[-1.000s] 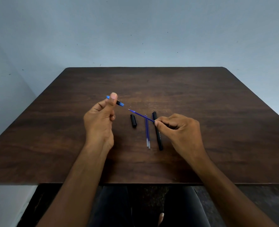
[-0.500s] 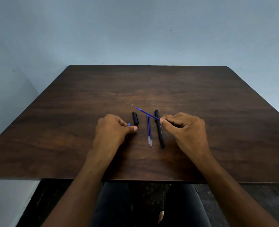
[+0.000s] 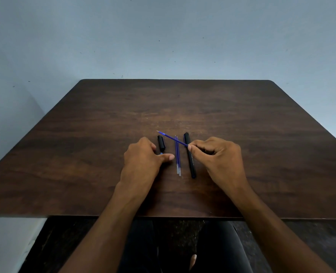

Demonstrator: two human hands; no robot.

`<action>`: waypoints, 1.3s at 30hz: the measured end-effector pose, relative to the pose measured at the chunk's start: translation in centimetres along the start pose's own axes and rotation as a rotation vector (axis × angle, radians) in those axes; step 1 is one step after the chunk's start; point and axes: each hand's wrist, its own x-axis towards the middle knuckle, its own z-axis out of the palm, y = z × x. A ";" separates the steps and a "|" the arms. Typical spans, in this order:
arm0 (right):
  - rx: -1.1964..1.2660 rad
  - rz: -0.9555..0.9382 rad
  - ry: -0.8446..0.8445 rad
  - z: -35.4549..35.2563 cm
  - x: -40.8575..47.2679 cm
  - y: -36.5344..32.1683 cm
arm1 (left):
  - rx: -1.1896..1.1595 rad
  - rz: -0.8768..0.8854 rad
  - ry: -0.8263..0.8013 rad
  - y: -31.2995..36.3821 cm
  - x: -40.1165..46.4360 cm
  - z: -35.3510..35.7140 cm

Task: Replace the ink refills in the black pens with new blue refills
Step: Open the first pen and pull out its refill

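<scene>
Dark wood table [image 3: 104, 154], so the small bits hide easily. Your left hand [image 3: 143, 160] rests knuckles-up on it with fingers curled over a small blue-tipped piece [image 3: 161, 153]; can't tell how firmly it grips. Just right sits a short black cap [image 3: 161, 143], then two blue refills [image 3: 178, 158] side by side, then the black pen [image 3: 189, 158]. Your right hand [image 3: 216, 154] pinches another refill [image 3: 171, 137], tip pointing far-left. Line that tip up straight before sliding it in, don't force it.
</scene>
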 end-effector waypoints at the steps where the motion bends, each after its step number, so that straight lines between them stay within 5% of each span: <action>1: 0.000 -0.002 -0.001 0.0 0.0 0.0 | -0.022 -0.001 0.002 -0.1 -0.2 -0.2; 5: 0.002 -0.017 0.005 0.2 -0.1 -0.1 | -0.275 0.100 0.050 -0.5 -1.0 -0.8; 9: 0.024 -0.031 0.013 0.4 0.1 -0.3 | -0.785 0.229 -0.043 -0.2 -2.4 -1.0; 14: 0.060 -0.009 -0.062 0.5 0.4 -0.7 | -1.095 0.097 -0.078 0.2 -2.4 -0.7; 20: 0.064 0.012 -0.227 -0.2 0.3 -0.5 | -1.107 0.077 0.028 0.3 -1.9 -0.5; 39: 0.097 0.032 -0.254 -0.6 0.4 -0.8 | -1.218 0.020 0.045 0.0 -1.2 -1.3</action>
